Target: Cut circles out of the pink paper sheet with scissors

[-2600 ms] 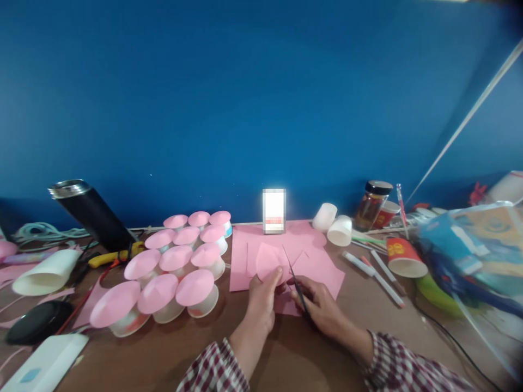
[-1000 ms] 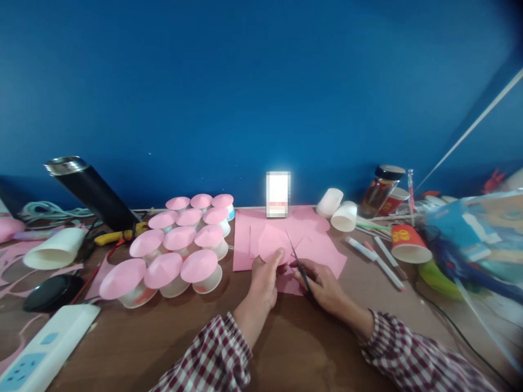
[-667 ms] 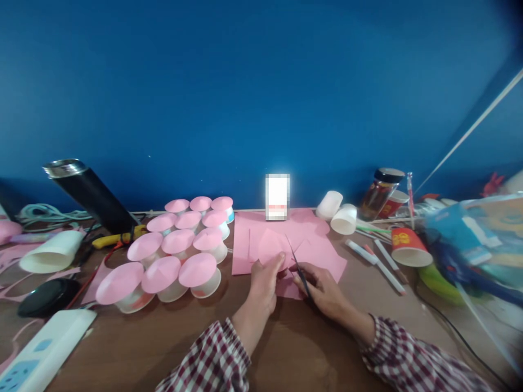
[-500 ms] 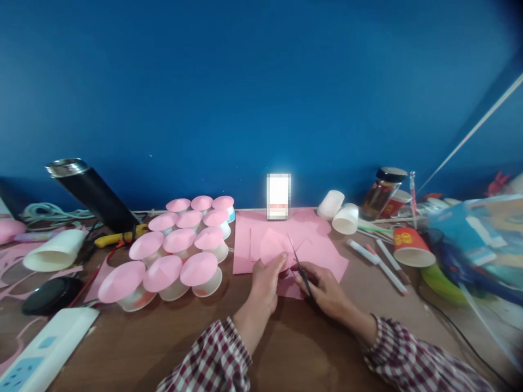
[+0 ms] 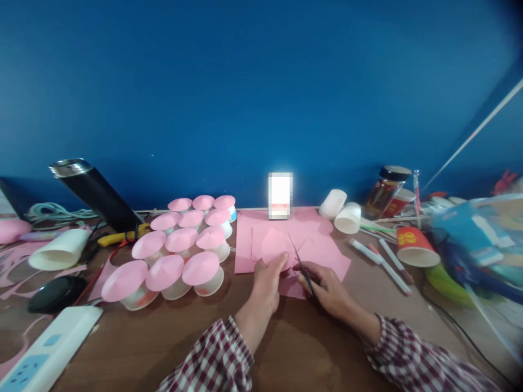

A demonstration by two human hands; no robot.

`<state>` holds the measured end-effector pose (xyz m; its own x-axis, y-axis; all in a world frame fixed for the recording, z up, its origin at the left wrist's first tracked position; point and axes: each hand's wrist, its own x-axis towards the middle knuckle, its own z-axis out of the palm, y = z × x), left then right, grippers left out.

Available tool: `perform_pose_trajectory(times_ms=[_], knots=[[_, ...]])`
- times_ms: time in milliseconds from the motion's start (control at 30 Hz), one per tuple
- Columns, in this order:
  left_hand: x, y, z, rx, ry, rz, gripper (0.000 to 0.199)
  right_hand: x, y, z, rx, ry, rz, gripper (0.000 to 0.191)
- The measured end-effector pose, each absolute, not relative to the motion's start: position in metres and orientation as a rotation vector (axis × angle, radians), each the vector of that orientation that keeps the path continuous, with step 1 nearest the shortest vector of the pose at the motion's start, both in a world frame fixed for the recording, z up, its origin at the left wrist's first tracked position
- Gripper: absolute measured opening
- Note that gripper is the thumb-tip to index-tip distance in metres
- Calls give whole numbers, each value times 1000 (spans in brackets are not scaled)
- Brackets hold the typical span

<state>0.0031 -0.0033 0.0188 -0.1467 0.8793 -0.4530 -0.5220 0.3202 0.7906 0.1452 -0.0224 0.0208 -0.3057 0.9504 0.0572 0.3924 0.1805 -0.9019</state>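
While my left hand grips a pink paper piece with its thumb pressed on top, my right hand curls closed around the dark scissors. Their tip points away from me, just right of the piece; I cannot tell whether the blades touch it. Both hands are at the near side of pink sheets spread on the brown counter. To my left, cups topped with shallow pink cones stand in rows; to my right lie white markers, near a red cup on its side.

12 pink cones; 2 hands
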Motion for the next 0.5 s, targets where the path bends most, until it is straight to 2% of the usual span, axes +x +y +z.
perform_pose_trajectory(times_ms=[200, 500], knots=[[4, -4, 19, 352, 1180, 1294, 42, 145, -23, 23, -1270, -1808, 1080, 25], [3, -5, 26, 361, 1141, 1287, 38, 145, -22, 23, -1281, -1824, 1080, 23]])
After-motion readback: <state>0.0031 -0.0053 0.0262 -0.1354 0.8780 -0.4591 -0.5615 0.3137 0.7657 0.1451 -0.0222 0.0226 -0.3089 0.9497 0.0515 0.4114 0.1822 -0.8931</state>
